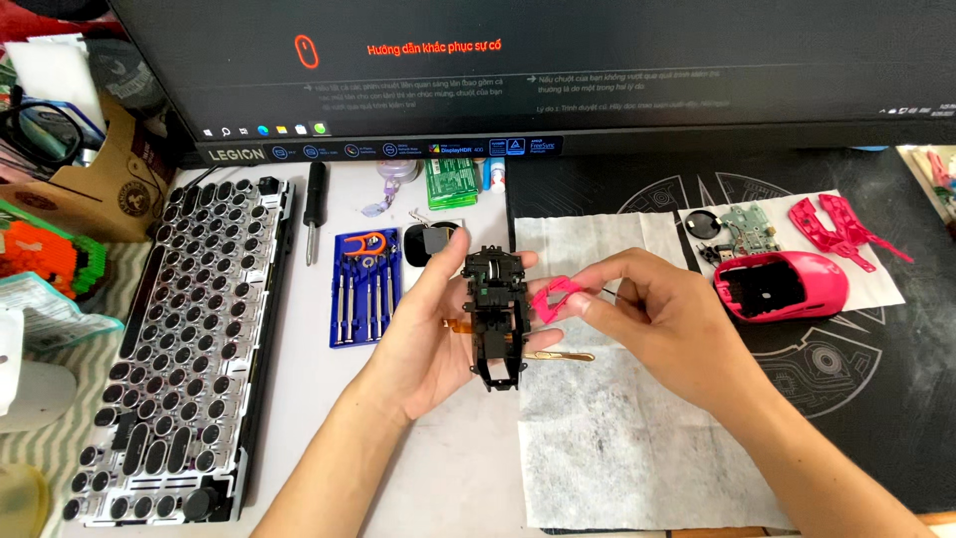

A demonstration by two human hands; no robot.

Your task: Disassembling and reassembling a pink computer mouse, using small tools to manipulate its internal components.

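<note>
My left hand (pixel 428 334) holds a black mouse frame (pixel 495 317) upright above the desk, thumb on its top edge. An orange flat cable hangs from the frame's left side. My right hand (pixel 647 319) pinches a small pink plastic part (pixel 551 297) against the frame's right side, with a thin dark tool or wire sticking out past the fingers. Gold tweezers (pixel 558 356) lie on the white paper towel (pixel 617 448) under my hands.
A pink mouse shell (pixel 782 286), a green circuit board (pixel 747 229) and pink side pieces (pixel 841 227) lie at right on a second towel. A blue case of small screwdrivers (pixel 363 289), a black screwdriver (pixel 314 209), a round-key keyboard (pixel 189 349) and a monitor (pixel 548 70) surround the work area.
</note>
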